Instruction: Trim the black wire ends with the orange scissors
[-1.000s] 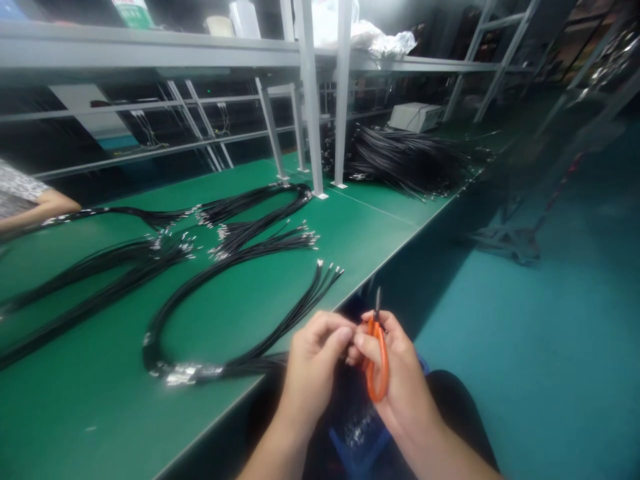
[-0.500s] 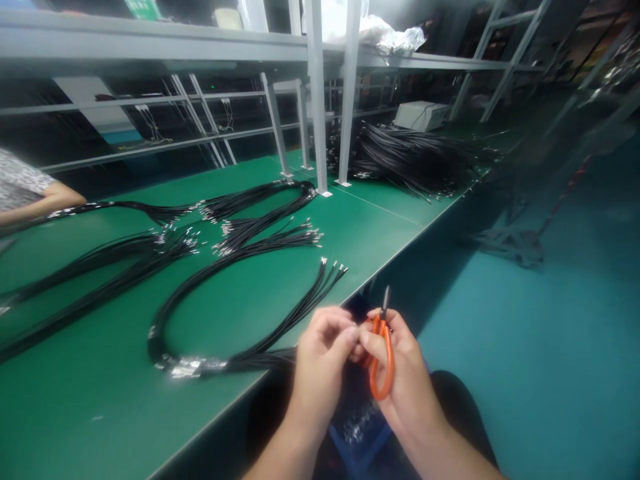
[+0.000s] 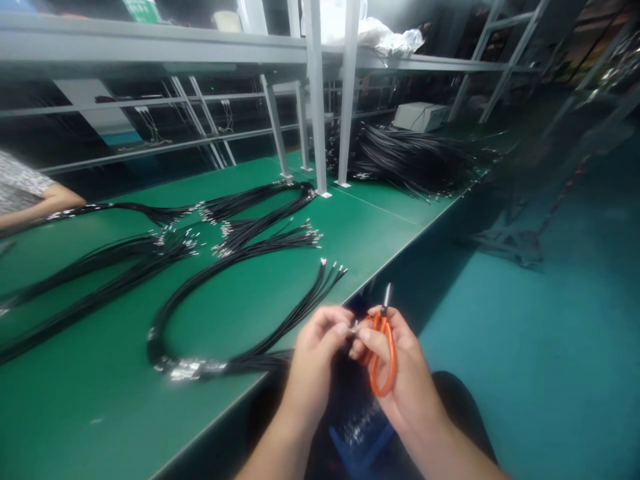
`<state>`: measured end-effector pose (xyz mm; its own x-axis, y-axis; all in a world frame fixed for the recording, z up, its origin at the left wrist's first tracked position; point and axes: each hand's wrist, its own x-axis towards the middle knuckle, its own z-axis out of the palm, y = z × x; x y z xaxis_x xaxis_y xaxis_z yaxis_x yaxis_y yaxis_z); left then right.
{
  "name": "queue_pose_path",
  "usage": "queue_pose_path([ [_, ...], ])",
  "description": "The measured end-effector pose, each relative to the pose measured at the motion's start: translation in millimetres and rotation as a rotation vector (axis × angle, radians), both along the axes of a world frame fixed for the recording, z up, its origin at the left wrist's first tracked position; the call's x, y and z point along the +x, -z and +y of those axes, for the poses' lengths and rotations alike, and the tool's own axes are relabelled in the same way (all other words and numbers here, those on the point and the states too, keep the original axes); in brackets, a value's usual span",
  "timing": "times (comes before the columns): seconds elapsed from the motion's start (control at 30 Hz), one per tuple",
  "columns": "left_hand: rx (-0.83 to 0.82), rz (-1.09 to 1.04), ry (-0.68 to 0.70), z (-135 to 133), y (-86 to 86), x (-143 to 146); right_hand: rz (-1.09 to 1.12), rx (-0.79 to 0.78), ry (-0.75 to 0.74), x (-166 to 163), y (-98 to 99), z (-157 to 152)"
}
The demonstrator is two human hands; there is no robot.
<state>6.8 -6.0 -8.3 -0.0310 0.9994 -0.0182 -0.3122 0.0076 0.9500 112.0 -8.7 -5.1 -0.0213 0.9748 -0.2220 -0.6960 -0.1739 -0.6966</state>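
Observation:
My left hand [image 3: 315, 360] and my right hand [image 3: 400, 373] meet just off the front edge of the green bench [image 3: 350, 227]. The left hand's fingers pinch a small metal-tipped piece [image 3: 353, 327] that I cannot name. Orange-handled snips [image 3: 383, 350] sit in the closed right hand, blade pointing up. Right beside the left hand, a looped bundle of black wires with metal terminals [image 3: 210, 293] lies on the bench. A blue bin [image 3: 357, 433] shows below my hands, over my lap.
Several more black wire bundles [image 3: 250, 213] lie across the bench, with a large heap [image 3: 410, 160] at the far end. Grey shelf posts [image 3: 317, 100] stand on the bench. Another person's arm [image 3: 45, 200] rests at the left. Teal floor [image 3: 540, 347] lies to the right.
The view has shifted slightly. My hands stay together at the bench edge, with the left fingers now showing a small metal tip between them.

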Motion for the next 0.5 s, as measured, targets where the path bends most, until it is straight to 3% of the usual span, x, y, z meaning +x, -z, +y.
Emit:
queue_pose_path([
  [0.2, -0.019, -0.105, 0.103, 2.4, -1.6, -1.6, 0.048, 0.025, -0.032, 0.3, -0.8, 0.6],
  [0.4, -0.149, -0.326, 0.182, 1.6, -6.6, 2.4, 0.018, 0.039, -0.055, 1.0, 0.5, -2.5],
  [0.5, -0.134, -0.243, 0.092, -2.5, -3.9, 3.7, 0.004, 0.028, -0.044, 0.9, 1.1, -3.9],
])
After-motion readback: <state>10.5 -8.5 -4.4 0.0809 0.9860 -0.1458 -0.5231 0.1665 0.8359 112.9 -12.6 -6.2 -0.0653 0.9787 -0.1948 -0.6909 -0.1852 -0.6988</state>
